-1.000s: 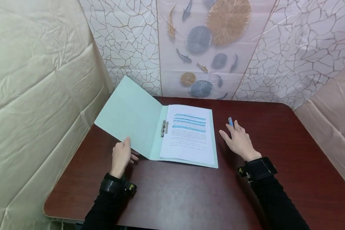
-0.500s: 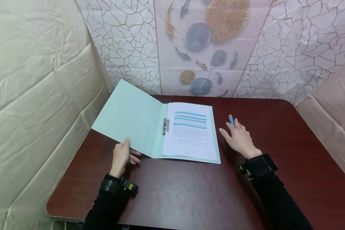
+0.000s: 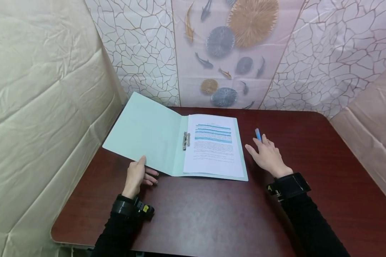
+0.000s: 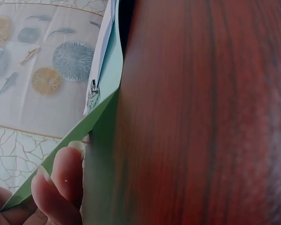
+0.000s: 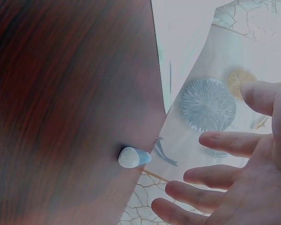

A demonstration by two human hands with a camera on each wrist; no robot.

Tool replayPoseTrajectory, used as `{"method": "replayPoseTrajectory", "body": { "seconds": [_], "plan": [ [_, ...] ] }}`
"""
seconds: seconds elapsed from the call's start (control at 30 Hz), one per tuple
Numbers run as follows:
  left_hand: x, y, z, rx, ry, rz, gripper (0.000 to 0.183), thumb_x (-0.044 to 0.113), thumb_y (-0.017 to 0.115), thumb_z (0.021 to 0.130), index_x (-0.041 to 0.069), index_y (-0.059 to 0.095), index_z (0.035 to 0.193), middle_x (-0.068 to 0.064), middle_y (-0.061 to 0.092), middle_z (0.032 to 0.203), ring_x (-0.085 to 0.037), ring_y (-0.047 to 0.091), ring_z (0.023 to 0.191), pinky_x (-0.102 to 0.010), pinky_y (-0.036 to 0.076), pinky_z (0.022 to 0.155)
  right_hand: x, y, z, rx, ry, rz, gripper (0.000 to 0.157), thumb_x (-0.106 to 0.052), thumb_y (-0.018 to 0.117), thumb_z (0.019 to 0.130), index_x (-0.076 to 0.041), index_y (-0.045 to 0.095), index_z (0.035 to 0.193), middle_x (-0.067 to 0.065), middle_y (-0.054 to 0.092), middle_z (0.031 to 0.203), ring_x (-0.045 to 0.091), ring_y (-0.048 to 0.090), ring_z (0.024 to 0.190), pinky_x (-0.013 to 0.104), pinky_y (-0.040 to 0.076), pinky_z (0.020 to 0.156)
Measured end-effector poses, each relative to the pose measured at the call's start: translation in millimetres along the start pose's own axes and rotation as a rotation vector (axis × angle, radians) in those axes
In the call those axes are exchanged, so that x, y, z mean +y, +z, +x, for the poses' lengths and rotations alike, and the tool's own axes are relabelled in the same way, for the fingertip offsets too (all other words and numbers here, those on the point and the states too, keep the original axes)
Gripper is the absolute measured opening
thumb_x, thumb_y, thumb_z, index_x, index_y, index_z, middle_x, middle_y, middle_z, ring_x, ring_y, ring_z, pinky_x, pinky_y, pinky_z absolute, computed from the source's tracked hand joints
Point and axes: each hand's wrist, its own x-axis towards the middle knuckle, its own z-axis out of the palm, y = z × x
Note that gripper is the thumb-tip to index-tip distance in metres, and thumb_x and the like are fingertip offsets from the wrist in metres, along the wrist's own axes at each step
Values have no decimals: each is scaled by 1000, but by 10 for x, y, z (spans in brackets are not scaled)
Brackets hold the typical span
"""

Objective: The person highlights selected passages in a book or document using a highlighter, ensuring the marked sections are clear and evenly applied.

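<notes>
A pale green file folder [image 3: 144, 132] lies spread on the table, its left cover raised at a slant. My left hand [image 3: 135, 176] pinches the cover's near edge, thumb on the inner face and fingers underneath; the left wrist view shows the fingertips [image 4: 68, 176] behind the cover. Printed sheets [image 3: 213, 150] with several blue-highlighted lines lie in the right half, beside a metal clip [image 3: 186, 141] at the spine. Right of the folder, my right hand [image 3: 269, 159] has its fingers spread and holds nothing. Just beyond its fingertips lies a blue marker [image 5: 133, 157] with a whitish round end.
The dark red wooden table [image 3: 193, 217] has rounded corners. A patterned cloth [image 3: 132, 43] hangs along its back edge. Cream fabric [image 3: 51, 107] stands close on the left, and pinkish fabric [image 3: 373, 132] borders the right side.
The folder's left cover has tipped a little lower to the left with my left hand on it. The folder's near right corner has turned slightly away. My right hand and the marker stay put.
</notes>
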Motion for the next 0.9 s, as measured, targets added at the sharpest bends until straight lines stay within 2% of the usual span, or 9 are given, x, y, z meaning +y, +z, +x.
{"method": "replayPoseTrajectory", "body": {
  "seconds": [0.27, 0.4, 0.6, 0.7, 0.9],
  "plan": [
    [-2, -3, -3, 11, 3, -7, 64, 42, 31, 104, -13, 65, 103, -22, 73, 79, -22, 69, 51, -37, 56, 50, -15, -14, -15, -1, 0, 4, 72, -51, 37, 101, 3, 32, 148, 36, 10, 155, 56, 17, 139, 73, 18, 105],
    [12, 4, -22, 31, 22, 19, 63, 43, 34, 102, -10, 66, 100, -21, 73, 79, -23, 69, 52, -38, 56, 51, -19, -23, -20, -3, -3, 2, 71, -50, 38, 101, 3, 32, 147, 36, 11, 155, 56, 18, 139, 72, 19, 106],
    [40, 35, -57, 69, 84, 94, 65, 48, 38, 100, -6, 71, 85, -22, 73, 77, -26, 68, 54, -41, 56, 53, -26, -36, -28, -3, -7, -3, 71, -50, 38, 101, 4, 33, 147, 37, 13, 154, 57, 18, 139, 72, 19, 106],
    [63, 35, -76, 74, 112, 130, 66, 50, 39, 99, -5, 71, 83, -20, 72, 72, -27, 68, 54, -40, 56, 53, -26, -38, -30, -3, -7, -5, 71, -50, 38, 101, 4, 33, 147, 37, 13, 154, 57, 18, 139, 72, 19, 106],
    [139, -24, -135, 85, 107, 303, 72, 57, 37, 98, -3, 71, 78, -7, 68, 57, -21, 66, 50, -39, 55, 53, -15, -54, -22, 6, -16, -23, 69, -47, 40, 101, 5, 34, 146, 38, 15, 153, 58, 19, 138, 72, 21, 105]
  ]
}}
